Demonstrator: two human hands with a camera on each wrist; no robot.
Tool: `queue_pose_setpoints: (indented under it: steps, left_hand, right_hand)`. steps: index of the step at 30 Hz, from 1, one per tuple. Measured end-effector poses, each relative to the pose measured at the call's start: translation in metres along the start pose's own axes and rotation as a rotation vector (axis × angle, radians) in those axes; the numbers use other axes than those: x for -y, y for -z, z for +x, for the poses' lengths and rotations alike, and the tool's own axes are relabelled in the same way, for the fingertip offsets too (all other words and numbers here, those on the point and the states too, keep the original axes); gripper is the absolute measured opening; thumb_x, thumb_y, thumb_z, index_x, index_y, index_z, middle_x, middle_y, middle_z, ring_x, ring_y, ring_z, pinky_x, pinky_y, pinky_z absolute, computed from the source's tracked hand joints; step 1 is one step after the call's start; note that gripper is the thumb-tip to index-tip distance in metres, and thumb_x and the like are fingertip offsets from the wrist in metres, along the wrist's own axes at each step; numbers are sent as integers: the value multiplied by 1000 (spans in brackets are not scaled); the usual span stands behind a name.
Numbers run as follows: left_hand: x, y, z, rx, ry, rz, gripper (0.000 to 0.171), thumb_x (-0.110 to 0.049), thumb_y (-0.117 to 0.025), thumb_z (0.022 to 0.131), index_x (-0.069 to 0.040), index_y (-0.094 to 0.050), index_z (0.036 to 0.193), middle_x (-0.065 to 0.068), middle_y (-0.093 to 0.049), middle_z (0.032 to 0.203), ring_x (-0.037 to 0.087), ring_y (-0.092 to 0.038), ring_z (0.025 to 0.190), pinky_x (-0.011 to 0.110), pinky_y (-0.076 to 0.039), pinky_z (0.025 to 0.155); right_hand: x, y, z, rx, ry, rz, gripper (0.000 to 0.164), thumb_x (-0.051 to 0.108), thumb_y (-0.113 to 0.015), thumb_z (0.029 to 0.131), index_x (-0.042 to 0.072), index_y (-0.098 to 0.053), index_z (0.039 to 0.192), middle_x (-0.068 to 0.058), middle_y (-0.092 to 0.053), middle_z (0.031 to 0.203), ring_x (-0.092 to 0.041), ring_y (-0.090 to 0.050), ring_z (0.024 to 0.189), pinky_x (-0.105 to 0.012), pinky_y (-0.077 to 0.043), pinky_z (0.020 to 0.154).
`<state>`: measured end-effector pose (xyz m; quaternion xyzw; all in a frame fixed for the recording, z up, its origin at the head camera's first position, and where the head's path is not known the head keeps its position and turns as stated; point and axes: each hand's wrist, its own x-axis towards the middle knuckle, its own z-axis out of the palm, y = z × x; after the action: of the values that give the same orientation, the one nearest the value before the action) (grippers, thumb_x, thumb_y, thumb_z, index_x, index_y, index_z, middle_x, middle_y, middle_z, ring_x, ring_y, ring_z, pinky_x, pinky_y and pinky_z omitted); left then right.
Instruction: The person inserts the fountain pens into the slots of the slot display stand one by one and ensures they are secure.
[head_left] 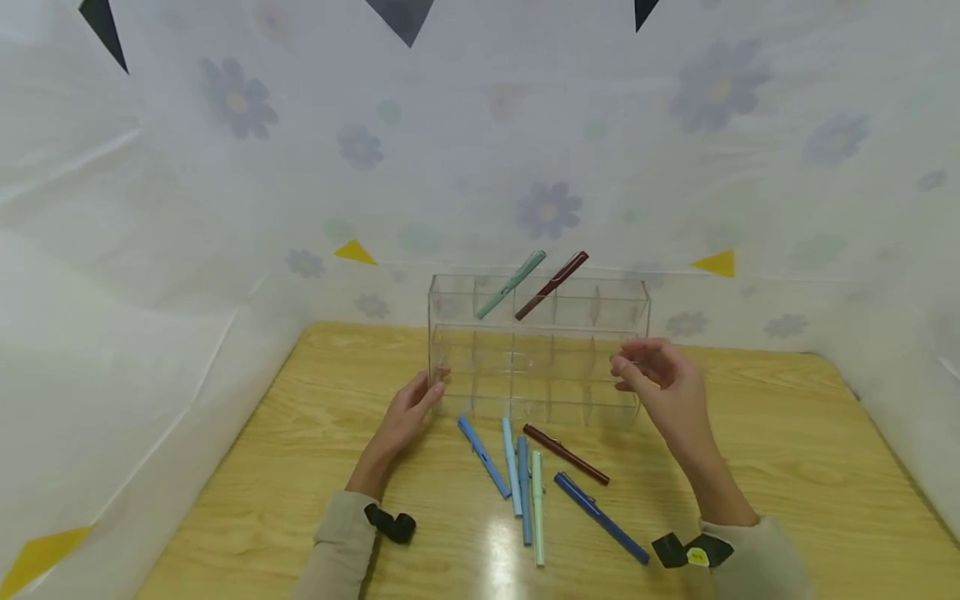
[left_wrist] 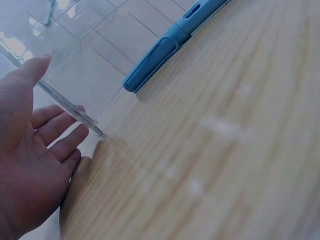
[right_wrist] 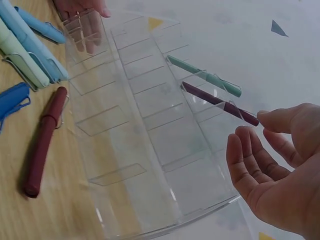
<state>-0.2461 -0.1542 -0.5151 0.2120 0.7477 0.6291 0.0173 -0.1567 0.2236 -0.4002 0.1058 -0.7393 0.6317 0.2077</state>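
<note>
A clear rack (head_left: 536, 332) stands on the counter (head_left: 795, 467) between the hands. Two pens, one green (head_left: 512, 284) and one dark red (head_left: 552, 285), lean in its top row, caps jutting out; a knock to the rack could probably tip them loose. The left hand (head_left: 405, 417) has its fingers spread loosely at one end; the right hand (head_left: 671, 396), empty, loosely bent with thumb and fingers apart, is by the other. Uneven pushing might skew the rack, or drive it into the loose pens in front. Counted: one rack, two pens in it, six on the counter: three blue (head_left: 483, 457), one dark blue (head_left: 602, 517), one pale green (head_left: 537, 508), one dark red (head_left: 566, 454).
</note>
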Motion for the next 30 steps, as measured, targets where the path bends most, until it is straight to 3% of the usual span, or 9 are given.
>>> queue_pose_setpoints:
  steps: [7,14,22,30]
  left_hand:
    - [-1,1,0,8,-2,-7,44,-19,-51,110,3,-50,148,23,-50,151,41,-46,140,60,-35,114]
    - [-3,1,0,-5,18,28,44,-22,-51,110,1,-51,148,19,-52,150,37,-48,140,55,-37,115]
    - [-4,0,1,4,21,34,46,-25,-51,111,1,-49,149,19,-52,151,37,-48,140,55,-39,114]
    - [-4,1,2,-5,17,31,44,-23,-52,110,0,-51,148,19,-53,150,37,-49,139,54,-38,115]
  right_hand:
    - [-18,-11,-20,-2,-91,14,22,3,-71,97,-9,-65,115,-23,-71,104,-19,-73,85,-34,-62,71]
    - [-32,-22,-27,49,-114,-2,25,7,-70,99,-8,-67,118,-23,-70,108,-25,-73,90,-33,-62,73]
    - [-47,-30,-37,114,-181,-19,28,11,-71,99,-9,-66,118,-21,-69,111,-23,-72,94,-33,-62,77]
    - [-55,-37,-41,187,-175,-139,27,19,-73,98,-3,-72,116,-12,-74,110,-17,-70,99,-23,-58,82]
